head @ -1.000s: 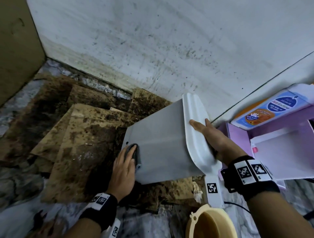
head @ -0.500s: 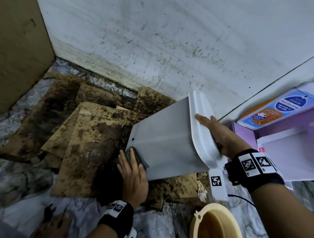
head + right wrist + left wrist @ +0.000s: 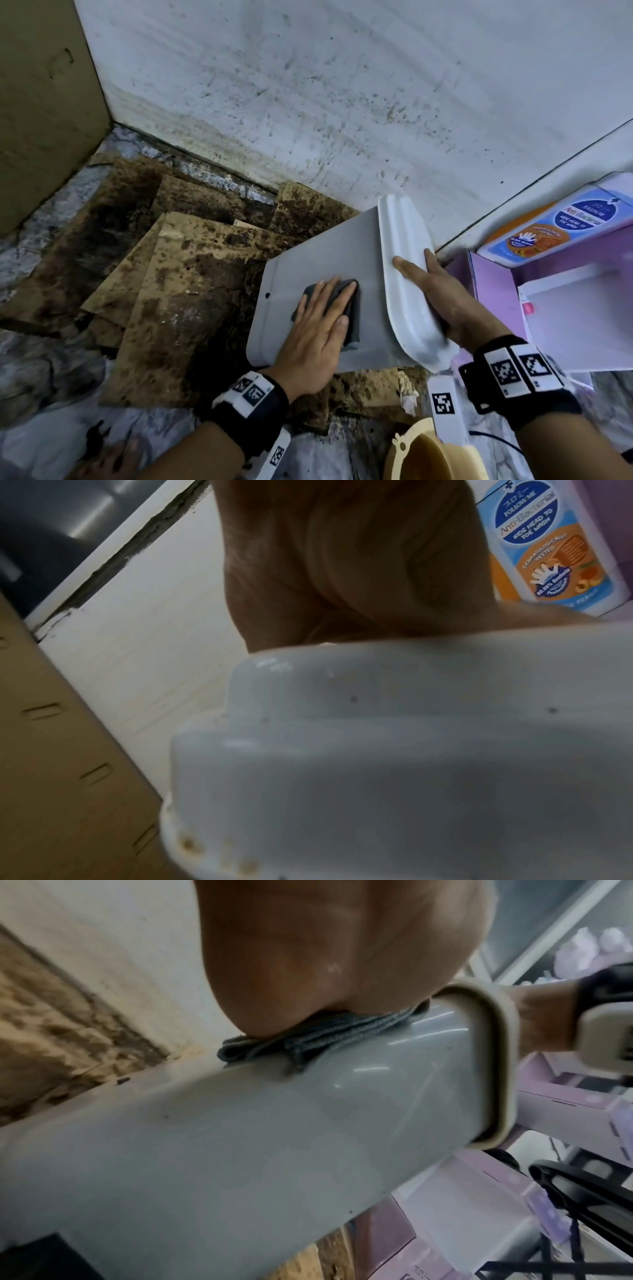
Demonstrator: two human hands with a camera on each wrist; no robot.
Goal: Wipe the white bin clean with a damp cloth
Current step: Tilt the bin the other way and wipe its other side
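The white bin lies tipped on its side over stained cardboard, its lidded top toward the right. A folded dark grey cloth is pressed flat against the bin's side wall under my left hand, fingers straight. The left wrist view shows the cloth squashed between the palm and the bin. My right hand holds the bin's white lid at its far edge, thumb on top and the other fingers hidden behind. In the right wrist view the lid fills the lower half.
Stained brown cardboard sheets cover the marble floor by a speckled white wall. Purple boxes and a body-wash bottle stand at the right. A beige bowl sits near the bottom edge. A brown panel closes the left.
My left hand has slid the cloth from the bin's lower left edge up and right onto the middle of its side wall. The right hand keeps its hold on the lid.
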